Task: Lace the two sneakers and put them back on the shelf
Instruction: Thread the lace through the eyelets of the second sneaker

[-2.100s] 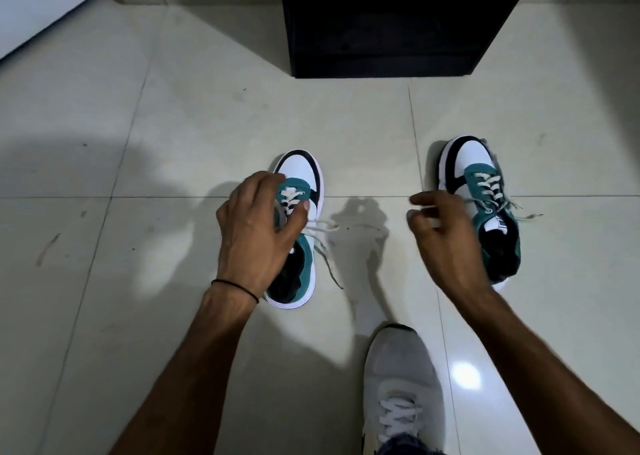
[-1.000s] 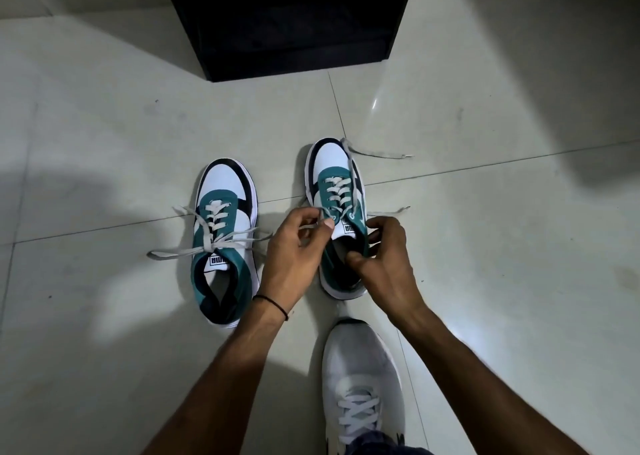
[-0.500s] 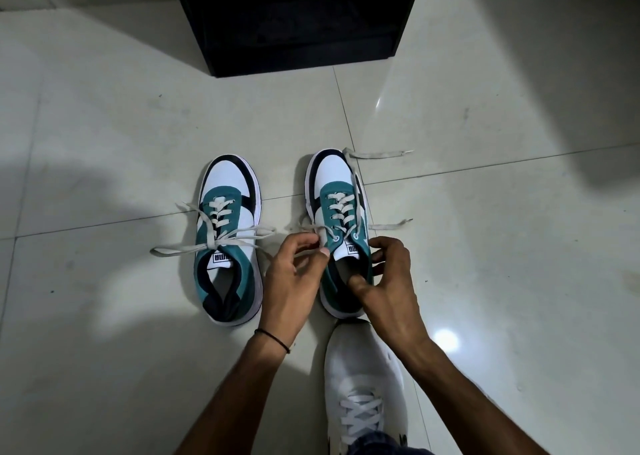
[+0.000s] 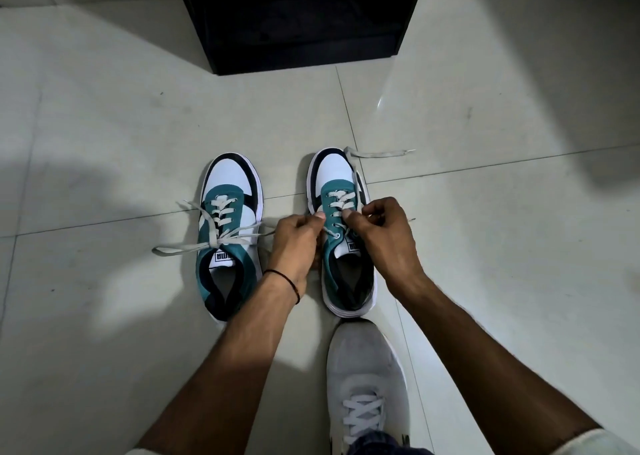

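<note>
Two teal, white and black low-top sneakers stand side by side, toes pointing toward the black shelf [image 4: 298,18], a boxy matte unit standing on the glossy pale tiled floor [image 4: 138,108] beyond the toes. The right sneaker [image 4: 341,247], the one nearer the person's grey shoe [image 4: 367,378], has a smooth white toe cap, a teal lace panel with round eyelets and a thick white sole. The left hand [image 4: 294,247] is curled nearly closed against that sneaker's side, thumb tip up at the eyelet row; whether it pinches lace cannot be told. The right hand [image 4: 388,240] is bunched over the lace panel, fingers folded in and pinching the flat off-white lace [image 4: 341,200] at the middle eyelets. One loose end of that lace [image 4: 381,152] trails flat on the tile from beside the toe. The left sneaker [image 4: 228,233] sits just beside the right one, untouched, its lace ends [image 4: 183,248] splayed out sideways across the tongue and onto the floor. A thin black band [image 4: 284,278] circles the left wrist.
</note>
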